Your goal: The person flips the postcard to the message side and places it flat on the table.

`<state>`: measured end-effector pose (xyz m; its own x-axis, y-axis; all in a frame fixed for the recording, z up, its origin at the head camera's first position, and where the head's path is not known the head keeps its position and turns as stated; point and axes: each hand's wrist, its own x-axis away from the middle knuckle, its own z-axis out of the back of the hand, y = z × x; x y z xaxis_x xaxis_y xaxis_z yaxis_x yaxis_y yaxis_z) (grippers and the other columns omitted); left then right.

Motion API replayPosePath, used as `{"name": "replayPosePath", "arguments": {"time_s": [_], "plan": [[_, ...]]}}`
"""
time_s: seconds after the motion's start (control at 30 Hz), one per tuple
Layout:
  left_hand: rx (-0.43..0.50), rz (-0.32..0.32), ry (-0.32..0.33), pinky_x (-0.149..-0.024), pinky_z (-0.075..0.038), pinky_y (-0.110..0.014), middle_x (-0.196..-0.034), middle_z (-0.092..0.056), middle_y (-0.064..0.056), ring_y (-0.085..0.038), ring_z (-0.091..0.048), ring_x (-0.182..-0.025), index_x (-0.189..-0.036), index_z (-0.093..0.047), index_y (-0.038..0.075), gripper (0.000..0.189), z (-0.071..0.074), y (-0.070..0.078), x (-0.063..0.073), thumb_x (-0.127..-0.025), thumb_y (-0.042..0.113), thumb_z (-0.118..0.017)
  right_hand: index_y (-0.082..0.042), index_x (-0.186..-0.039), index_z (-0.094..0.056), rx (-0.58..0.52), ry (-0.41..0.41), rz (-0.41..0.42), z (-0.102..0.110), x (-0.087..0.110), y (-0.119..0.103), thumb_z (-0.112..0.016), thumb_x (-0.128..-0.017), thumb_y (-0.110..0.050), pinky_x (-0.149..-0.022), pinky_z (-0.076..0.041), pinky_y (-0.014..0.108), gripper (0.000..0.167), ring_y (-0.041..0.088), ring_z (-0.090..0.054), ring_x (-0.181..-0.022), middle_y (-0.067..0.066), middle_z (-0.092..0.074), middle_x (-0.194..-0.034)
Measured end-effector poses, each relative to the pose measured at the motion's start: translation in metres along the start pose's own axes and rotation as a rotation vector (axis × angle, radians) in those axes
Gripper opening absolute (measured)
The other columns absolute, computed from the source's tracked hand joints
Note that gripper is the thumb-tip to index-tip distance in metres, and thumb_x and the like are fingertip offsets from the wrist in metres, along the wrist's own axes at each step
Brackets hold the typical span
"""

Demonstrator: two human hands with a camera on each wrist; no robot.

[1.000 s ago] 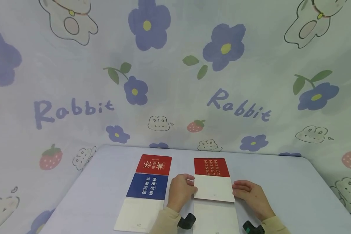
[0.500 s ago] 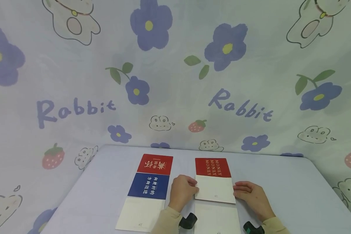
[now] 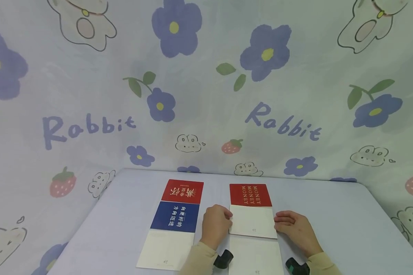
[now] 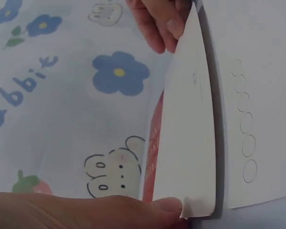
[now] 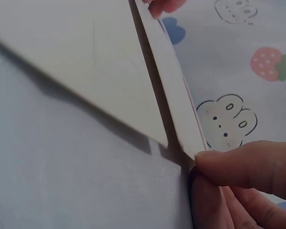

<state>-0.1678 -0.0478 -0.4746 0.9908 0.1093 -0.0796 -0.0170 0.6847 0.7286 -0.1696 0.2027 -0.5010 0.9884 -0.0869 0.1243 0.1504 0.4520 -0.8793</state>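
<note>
A white book (image 3: pixel 252 219) lies in the right-hand column in the head view, between a red book lettered MONEY (image 3: pixel 250 194) and another white book (image 3: pixel 256 254) nearer the person. At its left edge is my left hand (image 3: pixel 216 227), thumb on the cover in the left wrist view. My right hand (image 3: pixel 297 231) pinches the opposite edge; the right wrist view shows thumb and finger at the near corner. A narrow dark gap separates the two white books in both wrist views. The left hand's other fingers are mostly hidden.
A second column to the left holds a red book (image 3: pixel 183 191), a blue book (image 3: pixel 174 217) and a white book (image 3: pixel 166 248), laid end to end. Behind the white table (image 3: pixel 313 202) hangs a curtain (image 3: pixel 206 95) printed with flowers and rabbits.
The white book between my hands has dropped slightly toward the nearer white book, and the gap at its near edge looks narrower. Both hands stay at its sides; the head view shifts a little.
</note>
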Motion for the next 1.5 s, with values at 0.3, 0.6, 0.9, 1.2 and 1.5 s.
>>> {"name": "replayPosePath", "arguments": {"time_s": [0.3,0.6,0.9,1.2,1.5], "plan": [[-0.071,-0.011,0.028,-0.068,-0.059,-0.035,-0.073,-0.069,-0.002,-0.017,-0.06,-0.069,-0.082,-0.077,0.005,0.013,-0.004,-0.001,0.0,-0.073,-0.001,-0.085,0.006,-0.113,-0.067,0.034,0.018,0.001,-0.003,0.001,-0.005,-0.083,-0.075,-0.001,-0.072,-0.054,0.021,0.042,0.015,-0.069,-0.082,0.008,-0.073,-0.099],[-0.083,-0.025,0.013,-0.068,-0.058,-0.035,-0.073,-0.068,-0.004,-0.017,-0.059,-0.068,-0.081,-0.076,0.004,0.014,-0.002,0.003,0.002,-0.072,-0.004,-0.084,0.006,-0.112,-0.067,0.079,0.009,0.019,-0.003,0.001,-0.005,-0.083,-0.074,-0.002,-0.07,-0.053,0.021,0.042,0.016,-0.069,-0.082,0.006,-0.072,-0.096],[-0.086,-0.062,0.008,-0.069,-0.059,-0.036,-0.075,-0.07,-0.006,-0.019,-0.062,-0.07,-0.083,-0.076,0.002,0.014,-0.003,0.003,0.003,-0.073,-0.006,-0.082,0.004,-0.114,-0.067,0.123,-0.005,0.033,-0.002,0.0,-0.004,-0.084,-0.074,-0.004,-0.071,-0.052,0.023,0.043,0.015,-0.066,-0.082,0.004,-0.07,-0.094],[-0.062,-0.069,0.001,-0.067,-0.058,-0.033,-0.072,-0.067,-0.003,-0.016,-0.058,-0.068,-0.082,-0.075,0.003,0.015,-0.002,0.0,0.003,-0.073,-0.007,-0.081,0.004,-0.116,-0.067,0.079,-0.025,0.022,-0.001,-0.001,0.001,-0.084,-0.075,-0.005,-0.073,-0.053,0.022,0.046,0.015,-0.067,-0.083,0.005,-0.071,-0.097],[0.017,-0.065,-0.026,-0.063,-0.055,-0.03,-0.072,-0.066,-0.001,-0.014,-0.058,-0.069,-0.084,-0.077,0.003,0.012,0.012,-0.002,-0.003,-0.075,-0.006,-0.08,0.006,-0.127,-0.061,-0.05,-0.064,-0.056,0.006,-0.004,0.004,-0.085,-0.079,-0.012,-0.077,-0.053,0.019,0.057,0.017,-0.069,-0.09,0.009,-0.07,-0.107]]}}
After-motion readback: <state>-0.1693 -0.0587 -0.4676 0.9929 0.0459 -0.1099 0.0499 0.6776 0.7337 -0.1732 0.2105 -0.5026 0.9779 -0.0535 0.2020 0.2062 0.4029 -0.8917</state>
